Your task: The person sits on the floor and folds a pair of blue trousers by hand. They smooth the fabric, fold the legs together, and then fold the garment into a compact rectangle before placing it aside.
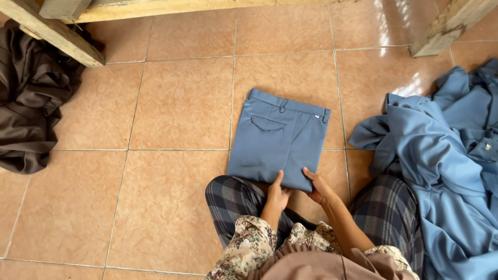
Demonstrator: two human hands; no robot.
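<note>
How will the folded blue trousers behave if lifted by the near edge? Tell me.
The trousers are cloth, so they would likely sag and unfold. They probably weigh little, lying thin and flat. On the glossy tile floor they may slide easily when both hands, left and right, push.
</note>
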